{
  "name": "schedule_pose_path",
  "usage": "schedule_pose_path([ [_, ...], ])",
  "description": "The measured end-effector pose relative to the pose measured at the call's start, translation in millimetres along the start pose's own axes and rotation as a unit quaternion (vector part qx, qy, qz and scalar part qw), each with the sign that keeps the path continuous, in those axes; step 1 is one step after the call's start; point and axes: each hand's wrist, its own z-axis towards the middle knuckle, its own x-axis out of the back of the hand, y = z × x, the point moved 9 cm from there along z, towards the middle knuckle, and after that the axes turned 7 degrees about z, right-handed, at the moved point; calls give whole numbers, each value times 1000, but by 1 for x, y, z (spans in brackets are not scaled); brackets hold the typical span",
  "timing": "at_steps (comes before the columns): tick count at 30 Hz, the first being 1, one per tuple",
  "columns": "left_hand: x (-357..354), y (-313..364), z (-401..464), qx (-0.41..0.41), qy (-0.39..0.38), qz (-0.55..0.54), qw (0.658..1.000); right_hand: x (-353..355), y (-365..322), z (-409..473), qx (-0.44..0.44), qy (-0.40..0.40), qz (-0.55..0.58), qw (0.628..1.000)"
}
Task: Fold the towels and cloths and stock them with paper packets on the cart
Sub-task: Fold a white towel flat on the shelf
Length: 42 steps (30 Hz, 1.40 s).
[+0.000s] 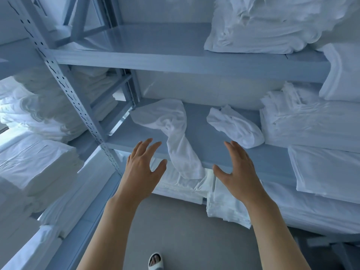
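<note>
A crumpled white cloth (171, 131) lies on the middle shelf (204, 137) of a grey metal rack, one twisted end hanging over the front edge. A smaller bunched white cloth (235, 125) lies to its right on the same shelf. My left hand (143, 168) is raised in front of the shelf edge, left of the hanging end, fingers spread and holding nothing. My right hand (236, 168) is raised to the right of that end, fingers straight, also holding nothing. Neither hand touches a cloth.
Stacks of folded white linen (311, 121) fill the right side of the shelves, and more stacks (35, 164) sit on the rack at left. A perforated upright post (78, 106) stands left of my hands. Folded piles (224, 207) rest on the bottom shelf. Grey floor lies below.
</note>
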Motion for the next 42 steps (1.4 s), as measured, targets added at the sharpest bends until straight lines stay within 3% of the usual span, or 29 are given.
schedule_pose_path([
  [18,17,-134,149,0,-19,-35,999,-89,-63,134,-29,4,-16,999],
  [33,19,-228,179,27,-45,-69,996,-171,-97,175,-49,-32,-57,997],
  [42,2,-244,193,40,-47,-68,996,-201,-90,201,-52,-57,-65,995],
])
